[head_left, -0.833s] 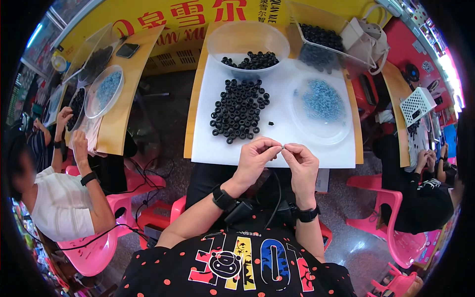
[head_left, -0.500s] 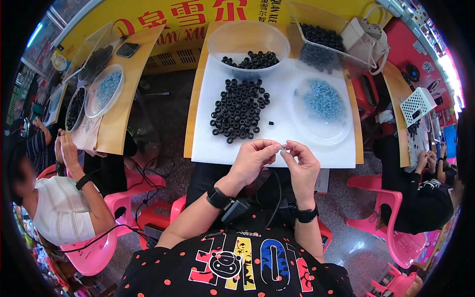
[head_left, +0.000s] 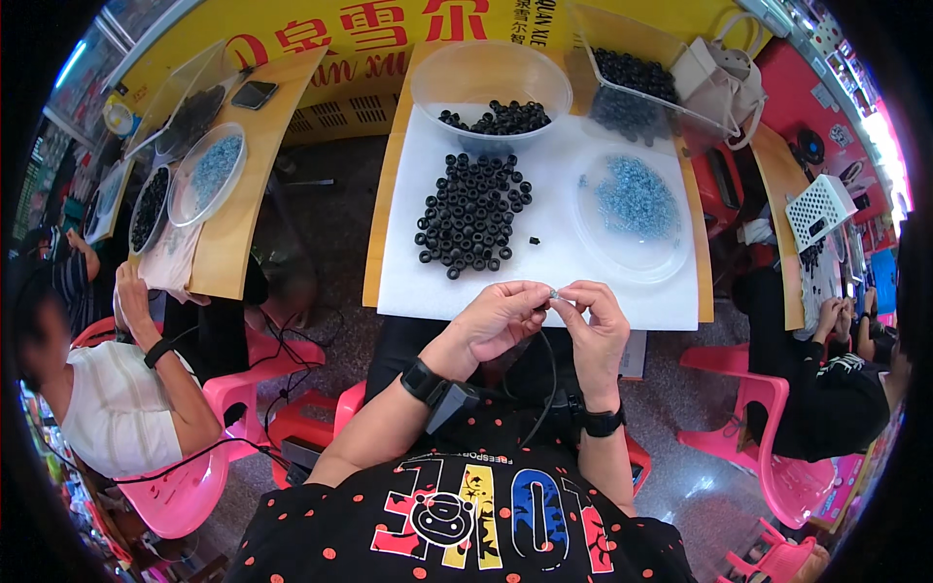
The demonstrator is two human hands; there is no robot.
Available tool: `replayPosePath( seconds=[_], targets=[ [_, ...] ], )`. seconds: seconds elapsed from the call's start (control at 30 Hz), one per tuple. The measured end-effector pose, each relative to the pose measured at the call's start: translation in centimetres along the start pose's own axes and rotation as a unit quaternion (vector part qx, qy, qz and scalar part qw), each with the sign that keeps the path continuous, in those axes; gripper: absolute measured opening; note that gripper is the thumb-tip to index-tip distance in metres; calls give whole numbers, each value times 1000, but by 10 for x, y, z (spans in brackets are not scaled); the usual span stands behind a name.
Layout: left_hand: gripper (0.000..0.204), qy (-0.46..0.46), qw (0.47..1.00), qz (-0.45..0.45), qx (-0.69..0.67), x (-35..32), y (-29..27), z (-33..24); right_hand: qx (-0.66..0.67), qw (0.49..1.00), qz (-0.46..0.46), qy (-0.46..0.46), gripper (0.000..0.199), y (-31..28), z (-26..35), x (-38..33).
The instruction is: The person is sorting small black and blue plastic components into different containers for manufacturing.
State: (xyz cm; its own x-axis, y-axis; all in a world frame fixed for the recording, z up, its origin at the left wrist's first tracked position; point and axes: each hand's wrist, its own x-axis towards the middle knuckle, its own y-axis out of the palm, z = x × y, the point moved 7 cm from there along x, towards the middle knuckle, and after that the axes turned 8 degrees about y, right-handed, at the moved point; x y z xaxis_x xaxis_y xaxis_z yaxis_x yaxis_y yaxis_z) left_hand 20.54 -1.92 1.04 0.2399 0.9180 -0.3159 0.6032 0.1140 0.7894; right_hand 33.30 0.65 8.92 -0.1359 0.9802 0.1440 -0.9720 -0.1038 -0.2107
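Observation:
Over the near edge of the white mat [head_left: 603,311], the fingertips of my left hand [head_left: 498,319] and my right hand [head_left: 595,325] meet. Both pinch one small clear bluish piece [head_left: 553,292], mostly hidden by the fingers. Just beyond my left hand lies a spread of small black round parts with centre holes [head_left: 469,214]. A tiny black piece [head_left: 535,240] rests apart from them, to their right. Past my right hand, a shallow clear lid-like dish [head_left: 661,264] holds many small light-blue clear pieces [head_left: 637,199].
A clear round tub [head_left: 491,83] with black parts stands at the mat's far side. To its right is a clear bin of black parts [head_left: 637,92], beside a cream bag [head_left: 724,87]. People sit at side tables on pink chairs [head_left: 763,428], left and right.
My left hand has turned slightly at the wrist, its fingers shifting round the small piece. Both hands stay together in nearly the same spot.

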Motion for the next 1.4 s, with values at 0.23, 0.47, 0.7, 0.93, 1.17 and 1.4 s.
replayPosePath(
  seconds=[0.23, 0.47, 0.7, 0.93, 1.17, 1.4],
  targets=[
    [13, 44, 998, -25, 24, 4, 4, -1, 52, 997, -34, 42, 17, 1, -16, 0],
    [14, 17, 999, -26, 11, 3, 1, 4, 1, 999, -30, 16, 18, -1, -7, -1],
    [15, 4, 1000, -7, -3, 3, 2, 3, -6, 1000, -23, -8, 18, -1, -4, -1],
    [14, 7, 1000, -7, -7, 3, -1, 6, -56, 997, -43, -36, 16, -2, 2, -2],
    [13, 37, 999, -20, 12, 4, 2, -1, -61, 997, -43, -17, 13, 0, 1, -2],
    [14, 93, 994, -48, 45, 7, -2, -3, 18, 995, -21, 96, 11, 3, -17, -1]
  ],
)
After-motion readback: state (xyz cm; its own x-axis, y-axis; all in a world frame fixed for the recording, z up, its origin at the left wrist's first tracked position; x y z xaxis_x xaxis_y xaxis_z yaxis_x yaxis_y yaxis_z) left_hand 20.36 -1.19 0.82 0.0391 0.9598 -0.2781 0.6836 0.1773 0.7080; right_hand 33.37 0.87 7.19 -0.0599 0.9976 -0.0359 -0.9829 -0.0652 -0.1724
